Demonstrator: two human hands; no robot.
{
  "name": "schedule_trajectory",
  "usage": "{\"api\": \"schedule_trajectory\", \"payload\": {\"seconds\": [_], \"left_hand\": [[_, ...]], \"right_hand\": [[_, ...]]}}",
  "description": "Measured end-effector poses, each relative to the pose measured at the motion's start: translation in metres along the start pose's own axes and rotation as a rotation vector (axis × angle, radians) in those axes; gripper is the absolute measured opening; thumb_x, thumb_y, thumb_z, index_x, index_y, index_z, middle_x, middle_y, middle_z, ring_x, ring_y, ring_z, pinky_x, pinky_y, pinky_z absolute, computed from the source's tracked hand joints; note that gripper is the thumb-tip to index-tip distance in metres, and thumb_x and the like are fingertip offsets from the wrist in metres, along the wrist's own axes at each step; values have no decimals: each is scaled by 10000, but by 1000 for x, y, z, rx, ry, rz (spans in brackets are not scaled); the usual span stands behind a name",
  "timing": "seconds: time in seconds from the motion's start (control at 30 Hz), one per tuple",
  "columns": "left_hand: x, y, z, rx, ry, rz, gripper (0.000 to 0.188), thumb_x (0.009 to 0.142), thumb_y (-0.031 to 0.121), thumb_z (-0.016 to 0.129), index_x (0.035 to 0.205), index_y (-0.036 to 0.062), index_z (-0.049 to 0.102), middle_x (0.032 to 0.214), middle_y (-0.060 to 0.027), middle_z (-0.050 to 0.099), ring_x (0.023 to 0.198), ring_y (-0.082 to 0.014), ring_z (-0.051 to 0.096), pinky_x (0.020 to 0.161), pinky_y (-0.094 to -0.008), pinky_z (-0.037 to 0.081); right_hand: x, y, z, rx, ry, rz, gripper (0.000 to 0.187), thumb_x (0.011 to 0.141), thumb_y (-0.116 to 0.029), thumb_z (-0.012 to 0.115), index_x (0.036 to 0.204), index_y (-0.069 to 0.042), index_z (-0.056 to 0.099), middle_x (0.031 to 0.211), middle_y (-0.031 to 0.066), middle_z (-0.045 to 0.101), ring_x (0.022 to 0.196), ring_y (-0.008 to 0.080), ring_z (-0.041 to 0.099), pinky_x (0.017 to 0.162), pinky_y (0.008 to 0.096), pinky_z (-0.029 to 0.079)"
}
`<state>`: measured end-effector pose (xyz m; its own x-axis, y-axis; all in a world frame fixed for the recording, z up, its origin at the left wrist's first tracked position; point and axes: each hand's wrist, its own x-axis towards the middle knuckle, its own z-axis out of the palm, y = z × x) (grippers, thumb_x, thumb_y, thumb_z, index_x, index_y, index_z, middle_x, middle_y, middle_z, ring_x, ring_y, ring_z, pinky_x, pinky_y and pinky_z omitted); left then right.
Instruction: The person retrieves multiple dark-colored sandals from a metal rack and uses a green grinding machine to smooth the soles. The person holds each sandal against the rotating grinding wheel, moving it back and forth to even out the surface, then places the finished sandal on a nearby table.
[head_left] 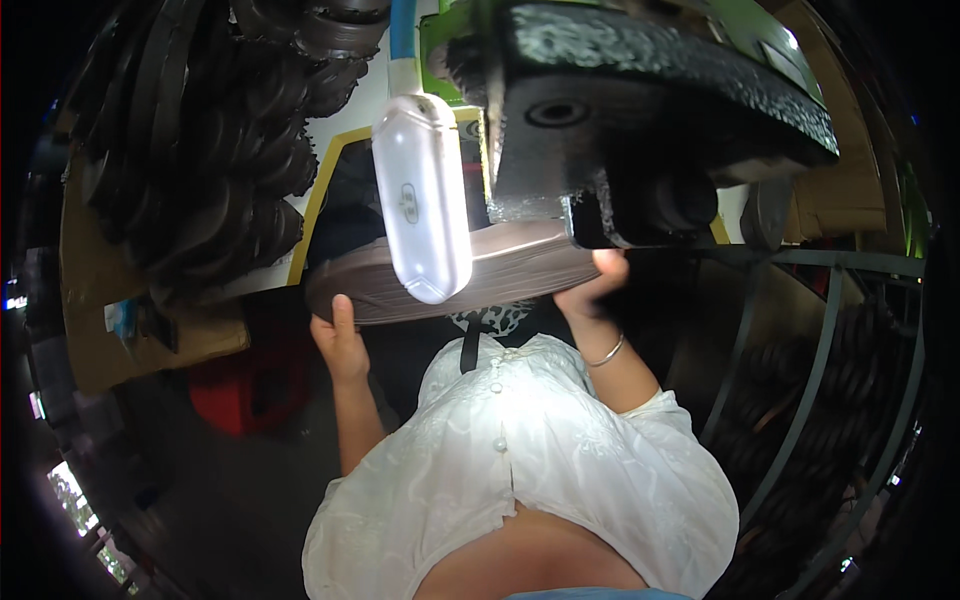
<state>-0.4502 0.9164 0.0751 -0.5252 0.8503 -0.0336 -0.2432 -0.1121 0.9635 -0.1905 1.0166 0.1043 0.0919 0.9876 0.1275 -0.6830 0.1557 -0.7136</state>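
A wide, flat, grey-brown disc of what looks like rubber or coiled strip [450, 275] is held up level in front of the person's chest, just under the dark cast-metal head of a machine [650, 110]. The disc's far right edge sits against the underside of that machine head, so it looks partly in place there, though it is not released: both hands bear it.

The left hand [340, 345] supports the disc's left rim from below, palm up, thumb lying upright against the edge; its other fingers are hidden under the disc. The right hand [595, 285] grips the right rim close to the machine, fingers curled over the edge. A thin metal bangle [607, 352] circles that wrist.

A white, oblong plastic device [422, 195] hangs in front of the disc. The person's white buttoned blouse [520, 470] fills the lower middle of the view.

To the left, stacks of dark ribbed rings [220, 140] tower above brown cardboard [110, 330]. To the right, a curved dark metal rack [820, 330] holds more dark rings.
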Motion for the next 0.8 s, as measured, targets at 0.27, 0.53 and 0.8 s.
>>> {"api": "schedule_trajectory", "payload": {"seconds": [0.27,0.53,0.8], "left_hand": [[26,-7,-55,91,-176,-150,296,890,173,592,1116,-7,528,1057,-66,600,940,-134,564,852,-289,453],[11,-34,-21,592,-700,-373,268,781,53,685,1019,-36,600,918,-50,652,791,-95,584,728,-257,484],[-45,-107,91,616,-1004,-72,426,755,210,702,1076,-41,580,994,-199,643,940,-275,610,849,-342,452]], "right_hand": [[-10,18,6,-199,-208,143,674,723,-255,616,1280,39,375,1197,95,473,1082,168,459,937,287,357],[15,-15,14,-447,-386,203,701,663,-177,710,1264,0,398,1154,82,491,1051,171,475,928,293,370],[42,-16,7,-807,-667,14,995,568,-255,846,1377,-54,303,1024,113,598,949,204,582,868,326,451]]}}
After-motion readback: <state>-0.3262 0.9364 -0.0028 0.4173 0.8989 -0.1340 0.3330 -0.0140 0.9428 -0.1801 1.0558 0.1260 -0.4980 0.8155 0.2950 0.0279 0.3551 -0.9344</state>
